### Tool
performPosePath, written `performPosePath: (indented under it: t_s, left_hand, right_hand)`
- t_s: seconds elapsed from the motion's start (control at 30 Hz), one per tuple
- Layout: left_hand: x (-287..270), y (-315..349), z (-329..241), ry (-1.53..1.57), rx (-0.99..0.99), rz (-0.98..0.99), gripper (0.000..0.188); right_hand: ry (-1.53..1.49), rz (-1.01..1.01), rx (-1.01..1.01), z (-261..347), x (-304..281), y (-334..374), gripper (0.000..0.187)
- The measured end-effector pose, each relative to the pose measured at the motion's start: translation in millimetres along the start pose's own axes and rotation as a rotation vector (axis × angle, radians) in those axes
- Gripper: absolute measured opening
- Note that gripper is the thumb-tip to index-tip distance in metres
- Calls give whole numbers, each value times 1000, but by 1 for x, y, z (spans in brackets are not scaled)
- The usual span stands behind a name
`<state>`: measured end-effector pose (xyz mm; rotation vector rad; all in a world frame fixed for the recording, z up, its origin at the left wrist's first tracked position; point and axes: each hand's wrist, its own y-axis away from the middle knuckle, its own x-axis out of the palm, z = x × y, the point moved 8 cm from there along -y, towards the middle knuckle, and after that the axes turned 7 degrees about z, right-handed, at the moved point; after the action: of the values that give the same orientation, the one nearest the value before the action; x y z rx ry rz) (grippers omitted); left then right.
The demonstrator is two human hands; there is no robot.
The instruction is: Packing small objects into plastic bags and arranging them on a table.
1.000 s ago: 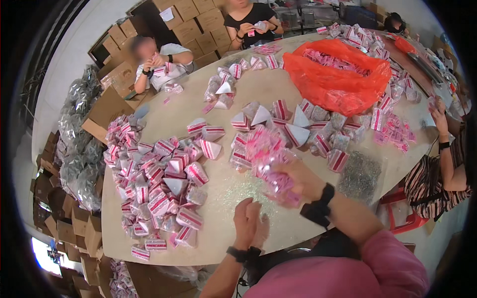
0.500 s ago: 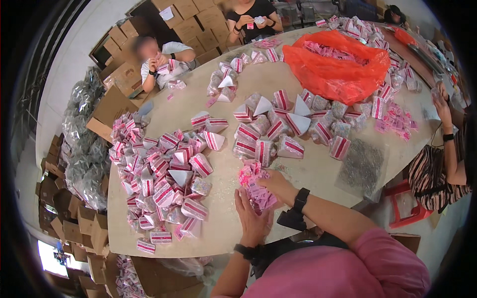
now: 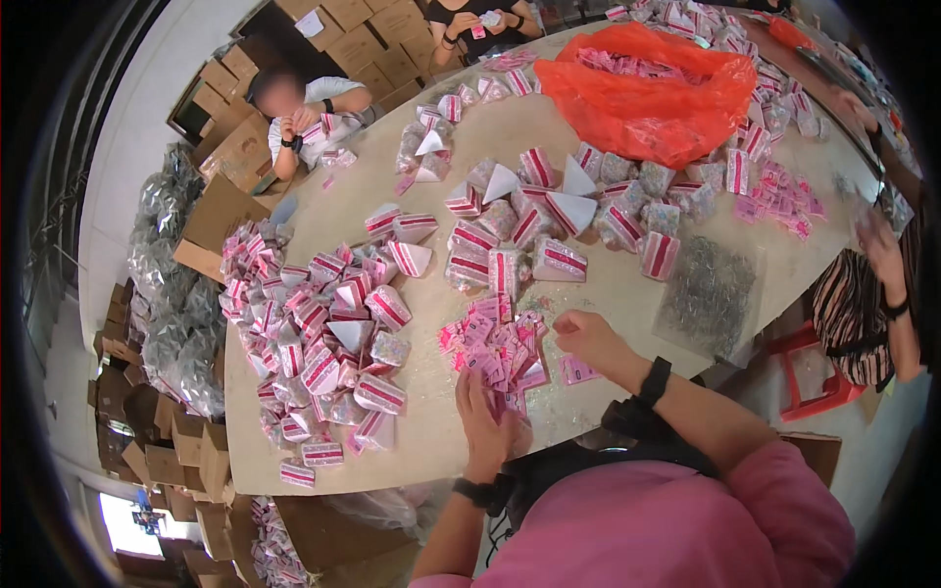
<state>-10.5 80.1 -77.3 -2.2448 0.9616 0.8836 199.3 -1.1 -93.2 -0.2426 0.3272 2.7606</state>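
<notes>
A loose heap of small pink cards (image 3: 495,343) lies on the table in front of me. My left hand (image 3: 482,421) rests against the heap's near edge, fingers stretched out and thumb apart. To the right of the heap, my right hand (image 3: 596,343) is raised a little with fingers curled together; whether anything is pinched in them is hidden. A few pink cards (image 3: 578,369) lie just below that hand. Beyond the heap stand clear-wrapped wedge-shaped packs (image 3: 561,261) with pink and white stripes.
A large pile of striped wedge packs (image 3: 323,333) covers the left side. A red plastic bag (image 3: 637,108) holds more pink pieces at the back. A clear bag of dark small parts (image 3: 711,299) lies right. Co-workers sit around the table; cardboard boxes (image 3: 211,235) stack at left.
The pink cards, gathered between both hands before, now lie spread on the table. My right hand has moved off them to the right. The view has shifted slightly.
</notes>
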Motion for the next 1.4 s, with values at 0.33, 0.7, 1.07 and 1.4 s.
performPosePath:
  t_s: [0.33, 0.7, 1.07, 1.4]
  left_hand:
    - [22, -5, -23, -237, -12, 74, 76]
    - [13, 0, -21, -145, 109, -7, 67]
    - [46, -8, -77, 530, -150, 196, 13]
    - [35, 5, -71, 882, -277, 69, 11]
  right_hand:
    - [834, -195, -300, 18, -1, 56, 31]
    - [511, -85, -84, -9, -7, 48, 29]
    - [126, 161, -218, 22, 10, 73, 20]
    - [-544, 223, -16, -12, 3, 88, 14]
